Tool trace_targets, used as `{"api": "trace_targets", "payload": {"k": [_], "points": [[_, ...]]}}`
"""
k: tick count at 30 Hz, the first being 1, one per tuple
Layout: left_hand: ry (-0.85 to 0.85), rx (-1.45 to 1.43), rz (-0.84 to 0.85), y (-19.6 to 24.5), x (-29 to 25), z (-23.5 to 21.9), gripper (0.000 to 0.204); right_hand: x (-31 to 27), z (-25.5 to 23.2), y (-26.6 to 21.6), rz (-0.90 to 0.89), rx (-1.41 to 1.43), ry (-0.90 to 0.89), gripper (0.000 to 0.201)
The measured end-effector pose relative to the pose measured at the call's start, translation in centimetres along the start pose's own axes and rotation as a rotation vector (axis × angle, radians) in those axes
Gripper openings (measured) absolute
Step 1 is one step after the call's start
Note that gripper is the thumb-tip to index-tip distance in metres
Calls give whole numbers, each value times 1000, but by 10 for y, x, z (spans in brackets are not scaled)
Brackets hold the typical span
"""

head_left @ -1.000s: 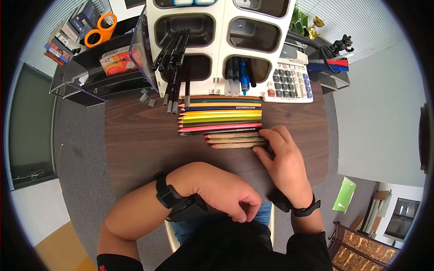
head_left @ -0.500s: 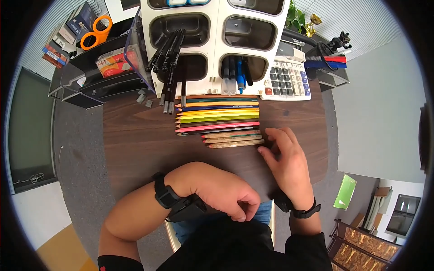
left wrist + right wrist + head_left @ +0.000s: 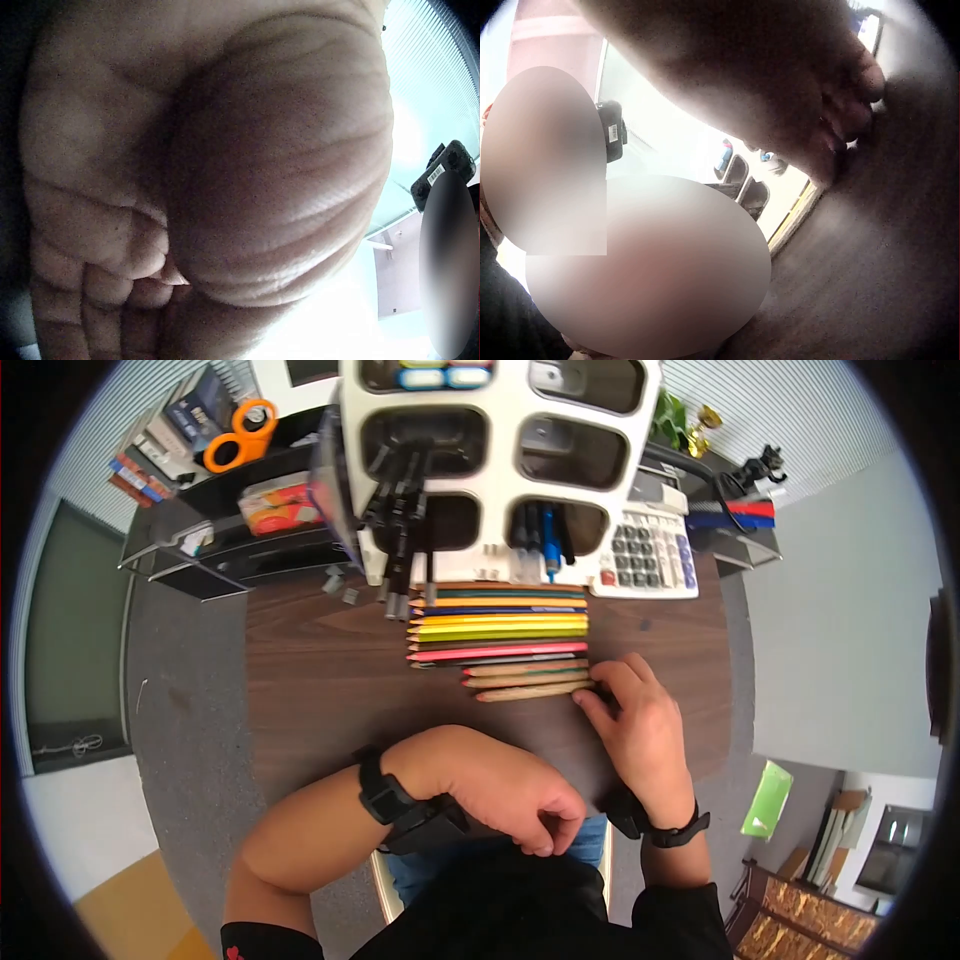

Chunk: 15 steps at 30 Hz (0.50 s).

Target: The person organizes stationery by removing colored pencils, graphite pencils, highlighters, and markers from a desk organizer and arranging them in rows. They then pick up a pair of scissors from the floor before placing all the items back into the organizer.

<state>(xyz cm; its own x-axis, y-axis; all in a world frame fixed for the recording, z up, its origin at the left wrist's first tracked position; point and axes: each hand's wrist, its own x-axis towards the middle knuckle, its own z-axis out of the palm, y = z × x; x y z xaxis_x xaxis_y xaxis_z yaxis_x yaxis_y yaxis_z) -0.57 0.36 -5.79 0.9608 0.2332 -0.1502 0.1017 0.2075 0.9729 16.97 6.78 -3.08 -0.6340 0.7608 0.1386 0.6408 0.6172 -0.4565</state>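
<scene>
Bare wood shows on 3 reddish-tipped pencils (image 3: 530, 681), which lie side by side on the brown table (image 3: 330, 680), just nearer the person than a stacked row of coloured pencils (image 3: 500, 631). At their right ends, the thumb and forefinger of the right hand (image 3: 640, 725) bend in and pinch; the right wrist view is too dark to make out the contact. Loosely curled in on itself, the left hand (image 3: 515, 800) hangs at the table's near edge. Beyond the row stands a white organizer (image 3: 505, 460), black pencils (image 3: 405, 530) leaning at its left compartments, a blue pen (image 3: 551, 540) at lower right, and a calculator (image 3: 650, 555) just beside it.
</scene>
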Motion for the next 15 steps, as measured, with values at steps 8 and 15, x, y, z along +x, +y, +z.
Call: {"api": "trace_targets", "payload": {"k": [8,15], "points": [[10,-42,13,3,2,3,15,1,-17,-19,59,-39,22,33],[28,-30,44,-3,5,3,18,46,-50,-75,-379,-47,-52,41]]}}
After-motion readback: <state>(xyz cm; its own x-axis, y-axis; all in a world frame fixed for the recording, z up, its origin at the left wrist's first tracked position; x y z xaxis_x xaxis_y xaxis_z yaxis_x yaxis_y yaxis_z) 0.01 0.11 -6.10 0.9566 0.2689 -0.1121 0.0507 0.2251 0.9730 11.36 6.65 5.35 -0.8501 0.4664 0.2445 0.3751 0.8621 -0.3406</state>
